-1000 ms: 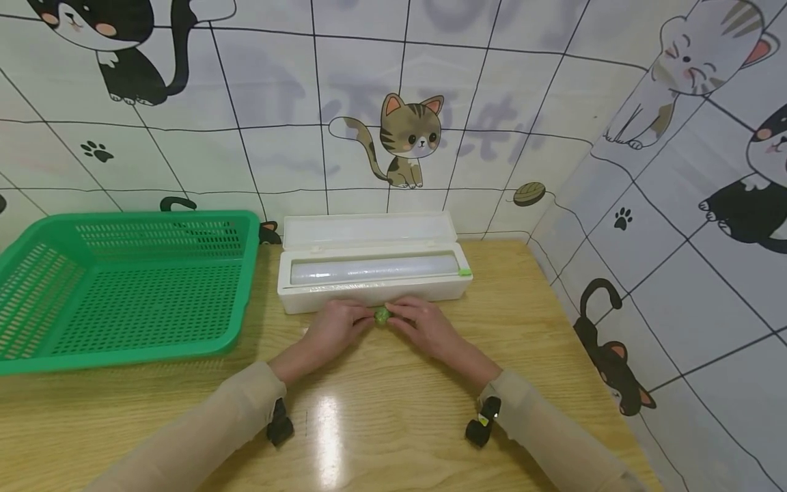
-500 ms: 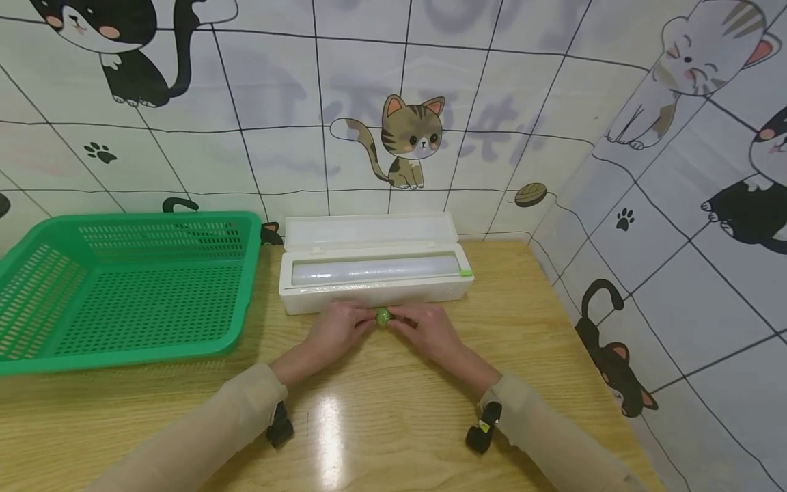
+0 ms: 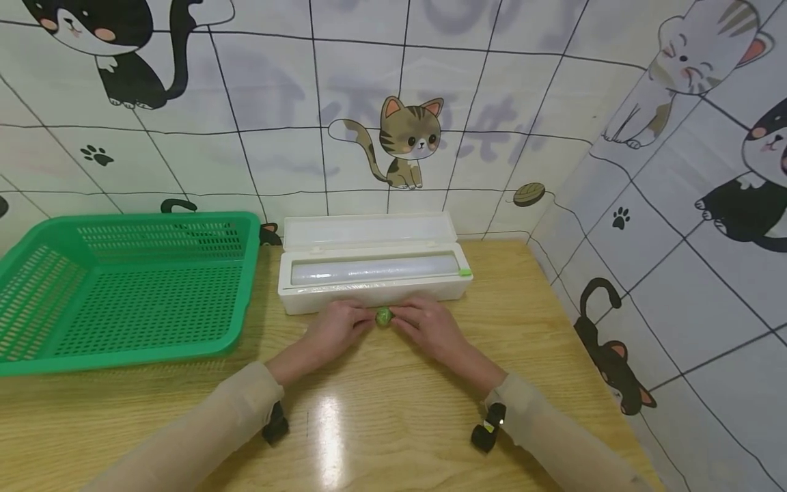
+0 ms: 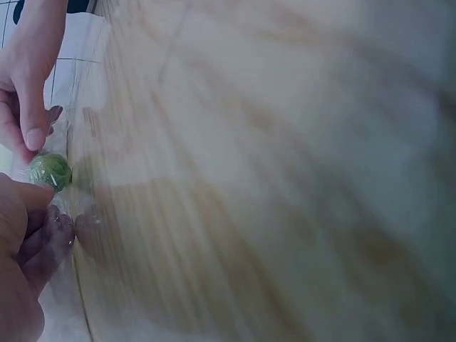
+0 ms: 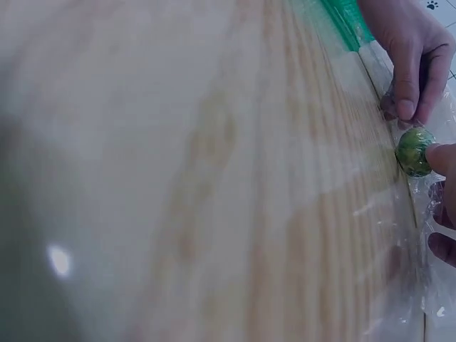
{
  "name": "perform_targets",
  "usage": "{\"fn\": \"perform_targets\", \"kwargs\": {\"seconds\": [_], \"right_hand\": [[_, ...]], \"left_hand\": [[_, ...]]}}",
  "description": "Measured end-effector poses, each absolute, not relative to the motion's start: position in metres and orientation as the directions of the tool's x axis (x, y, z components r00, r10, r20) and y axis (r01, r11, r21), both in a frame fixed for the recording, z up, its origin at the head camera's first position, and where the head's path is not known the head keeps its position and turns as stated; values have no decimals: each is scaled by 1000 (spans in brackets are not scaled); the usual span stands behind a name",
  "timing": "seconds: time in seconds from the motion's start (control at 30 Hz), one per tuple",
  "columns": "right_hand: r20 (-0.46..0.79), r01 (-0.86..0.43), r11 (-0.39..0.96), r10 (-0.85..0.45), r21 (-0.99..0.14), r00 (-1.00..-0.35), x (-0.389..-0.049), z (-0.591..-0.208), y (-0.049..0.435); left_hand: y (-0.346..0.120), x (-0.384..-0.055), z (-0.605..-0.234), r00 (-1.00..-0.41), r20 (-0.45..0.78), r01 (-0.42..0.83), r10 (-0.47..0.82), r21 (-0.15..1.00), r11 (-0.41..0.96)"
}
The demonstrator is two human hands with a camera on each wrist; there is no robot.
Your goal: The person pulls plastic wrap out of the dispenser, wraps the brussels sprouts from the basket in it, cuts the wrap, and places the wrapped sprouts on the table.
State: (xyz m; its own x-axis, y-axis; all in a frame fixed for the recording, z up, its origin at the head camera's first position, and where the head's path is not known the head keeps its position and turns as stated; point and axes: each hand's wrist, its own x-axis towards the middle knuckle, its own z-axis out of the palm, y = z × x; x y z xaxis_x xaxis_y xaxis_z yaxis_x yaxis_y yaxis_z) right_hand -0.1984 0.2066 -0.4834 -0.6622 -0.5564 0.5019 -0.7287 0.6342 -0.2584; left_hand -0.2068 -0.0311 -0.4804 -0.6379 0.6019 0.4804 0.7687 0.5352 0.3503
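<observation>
A small round green fruit or vegetable (image 3: 384,317), wrapped in clear cling film (image 5: 388,214), sits between my hands, low in front of a white cling film dispenser (image 3: 369,294). From one side my left hand (image 3: 335,328) pinches the film close against the green ball. My right hand (image 3: 430,328) does the same from the opposite side, its thumb at the ball in the right wrist view. Loose film spreads over the fingers in both wrist views. The dispenser's lid (image 3: 369,232) stands raised, showing the film roll (image 3: 375,270) inside.
A green plastic basket (image 3: 147,301) stands on the wooden table (image 3: 393,424) to the left. A green slider (image 3: 464,272) sits at the dispenser's right end. Behind and to the right rise walls (image 3: 264,82) with cat drawings.
My right fingertips have shifted slightly right, off the top of the green ball, and the right wrist has edged outward. The ball shows a little more; my left hand stays nearly still.
</observation>
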Motion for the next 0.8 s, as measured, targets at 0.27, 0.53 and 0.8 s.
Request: {"fn": "perform_targets", "kwargs": {"seconds": [0.27,0.53,0.8], "right_hand": [[476,-722,628,-559,-292,-679,-189,-478,212],[408,-557,637,-383,-534,-829,-176,-469,231],[591,-607,598,-259,-523,-764,-176,-466,252]], "left_hand": [[-45,-201,-469,-626,526,779,575,411,473],[-49,-194,-443,-704,510,706,495,579,408],[-39,-203,-421,-687,573,721,447,612,324]]}}
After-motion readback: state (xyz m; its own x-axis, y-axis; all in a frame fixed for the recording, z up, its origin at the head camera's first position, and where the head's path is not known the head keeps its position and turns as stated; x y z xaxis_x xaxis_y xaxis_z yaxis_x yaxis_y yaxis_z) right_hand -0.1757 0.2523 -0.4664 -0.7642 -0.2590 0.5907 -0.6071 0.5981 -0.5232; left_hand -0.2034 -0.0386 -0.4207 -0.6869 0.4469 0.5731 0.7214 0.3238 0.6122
